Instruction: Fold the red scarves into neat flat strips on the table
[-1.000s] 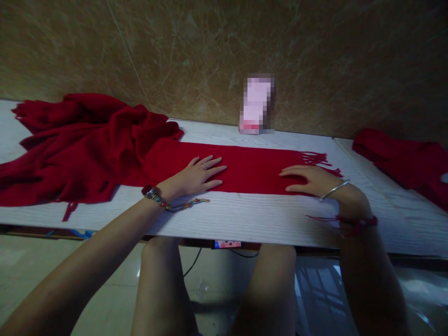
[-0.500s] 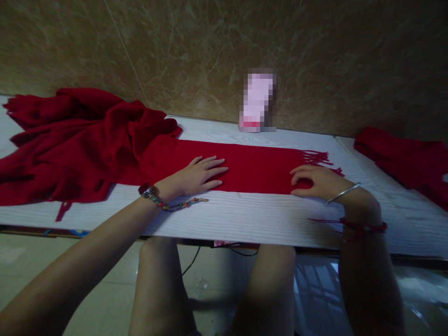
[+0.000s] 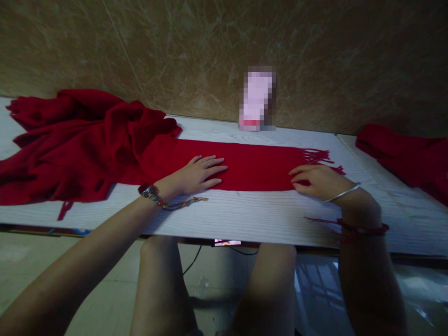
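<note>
A red fringed scarf (image 3: 259,165) lies across the table, its right part spread flat and its left part heaped in loose folds. My left hand (image 3: 201,175) rests palm down on the flat stretch, fingers spread, with a ring, a beaded bracelet and a red-stone piece at the wrist. At the fringed right end, my right hand (image 3: 313,179) touches the cloth near its lower corner. Its fingers are curved, the tips slightly apart from the thumb. Part of the fringe (image 3: 317,155) shows beyond this hand; the rest is hidden under it.
A pink, blurred-out upright object (image 3: 257,100) stands at the back against the brown marbled wall (image 3: 196,56). Another red cloth (image 3: 402,156) lies at the right on the white wood-grain table (image 3: 245,214). Below the front edge are my knees, a cable and a small lit screen (image 3: 227,242).
My right hand's fingers and thumb have drawn closer together at the scarf's end. The scarf's lower edge there has shifted slightly away from me. My left hand stays in place.
</note>
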Demonstrator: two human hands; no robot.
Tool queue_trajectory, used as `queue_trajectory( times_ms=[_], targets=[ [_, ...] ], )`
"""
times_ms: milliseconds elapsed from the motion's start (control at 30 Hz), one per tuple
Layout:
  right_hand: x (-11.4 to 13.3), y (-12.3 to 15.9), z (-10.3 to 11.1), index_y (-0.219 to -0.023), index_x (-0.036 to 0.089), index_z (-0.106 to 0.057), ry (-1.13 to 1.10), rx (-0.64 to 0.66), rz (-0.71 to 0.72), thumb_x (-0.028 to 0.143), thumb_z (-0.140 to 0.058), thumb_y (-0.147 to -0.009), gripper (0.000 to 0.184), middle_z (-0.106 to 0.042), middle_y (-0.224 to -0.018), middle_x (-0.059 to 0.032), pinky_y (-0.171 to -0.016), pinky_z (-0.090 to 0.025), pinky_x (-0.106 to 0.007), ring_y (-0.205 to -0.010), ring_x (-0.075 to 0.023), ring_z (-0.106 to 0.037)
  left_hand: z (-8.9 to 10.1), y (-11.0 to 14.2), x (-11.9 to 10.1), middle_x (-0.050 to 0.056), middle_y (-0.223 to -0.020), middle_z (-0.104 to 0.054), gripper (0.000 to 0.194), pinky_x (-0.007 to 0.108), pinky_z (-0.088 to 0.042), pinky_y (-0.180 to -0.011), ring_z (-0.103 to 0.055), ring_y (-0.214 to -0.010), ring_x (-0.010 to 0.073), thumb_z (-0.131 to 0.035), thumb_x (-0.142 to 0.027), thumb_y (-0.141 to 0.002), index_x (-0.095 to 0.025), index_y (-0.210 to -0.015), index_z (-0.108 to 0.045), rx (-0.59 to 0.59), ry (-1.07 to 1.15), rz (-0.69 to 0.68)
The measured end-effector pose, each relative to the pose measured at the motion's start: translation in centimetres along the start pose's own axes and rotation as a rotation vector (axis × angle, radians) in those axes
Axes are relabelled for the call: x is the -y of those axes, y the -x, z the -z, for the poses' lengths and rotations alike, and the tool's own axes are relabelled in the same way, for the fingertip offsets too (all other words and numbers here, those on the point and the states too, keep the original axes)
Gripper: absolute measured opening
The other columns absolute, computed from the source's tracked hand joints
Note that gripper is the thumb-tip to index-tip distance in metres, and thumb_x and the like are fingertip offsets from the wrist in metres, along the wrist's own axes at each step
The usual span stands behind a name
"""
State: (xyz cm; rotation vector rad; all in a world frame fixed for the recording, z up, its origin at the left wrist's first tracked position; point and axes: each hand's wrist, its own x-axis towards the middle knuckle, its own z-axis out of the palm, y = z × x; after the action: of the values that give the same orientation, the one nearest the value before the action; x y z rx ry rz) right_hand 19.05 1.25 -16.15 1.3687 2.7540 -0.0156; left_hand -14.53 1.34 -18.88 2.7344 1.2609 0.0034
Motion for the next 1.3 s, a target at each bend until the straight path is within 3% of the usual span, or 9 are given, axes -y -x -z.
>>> queue_trajectory(
  times_ms=[300, 633, 1000, 1300],
  targets=[
    [0.4, 0.0, 0.1, -0.095, 0.023, -0.074, -0.082, 0.031, 0.067, 0.032, -0.050, -0.078, 0.031, -0.072, -0.105, -0.0045, -0.089, -0.053, -0.038, -0.098, -0.0226, -0.066, -0.2, -0.1, 0.2, 0.009, -0.150, -0.035, 0.048, 0.049, -0.022, -0.111, -0.030, -0.138, 0.0251, -0.033, -0.042, -0.096, -0.023, -0.139, -0.042, -0.013, 0.011, -0.015],
    [1.7, -0.5, -0.1, -0.089, 0.017, -0.075, 0.087, -0.017, 0.108, 0.019, -0.048, -0.079, 0.029, -0.073, -0.101, -0.0091, -0.086, -0.054, -0.037, -0.092, -0.0224, -0.068, -0.2, 0.0, 0.2, 0.009, -0.150, -0.035, 0.048, 0.050, -0.021, -0.111, -0.029, -0.138, 0.0252, -0.032, -0.041, -0.095, -0.024, -0.139, -0.042, -0.009, 0.029, -0.012],
    [1.7, -0.6, 0.0, -0.094, 0.019, -0.072, 0.024, -0.058, 0.079, 0.016, -0.042, -0.081, 0.033, -0.073, -0.096, -0.0073, -0.082, -0.053, -0.034, -0.090, -0.0204, -0.067, -0.1, 0.0, 0.2, 0.010, -0.150, -0.035, 0.049, 0.049, -0.022, -0.112, -0.029, -0.138, 0.0251, -0.033, -0.041, -0.095, -0.022, -0.139, -0.042, -0.009, 0.021, -0.008],
    [1.1, 0.0, -0.3, -0.096, 0.018, -0.073, -0.028, -0.040, 0.138, 0.023, -0.040, -0.085, 0.035, -0.072, -0.101, -0.0085, -0.086, -0.053, -0.035, -0.095, -0.0200, -0.066, -0.2, 0.0, 0.2, 0.010, -0.150, -0.035, 0.048, 0.050, -0.022, -0.111, -0.029, -0.138, 0.0254, -0.031, -0.041, -0.096, -0.023, -0.139, -0.042, -0.007, 0.011, -0.018]
  ],
)
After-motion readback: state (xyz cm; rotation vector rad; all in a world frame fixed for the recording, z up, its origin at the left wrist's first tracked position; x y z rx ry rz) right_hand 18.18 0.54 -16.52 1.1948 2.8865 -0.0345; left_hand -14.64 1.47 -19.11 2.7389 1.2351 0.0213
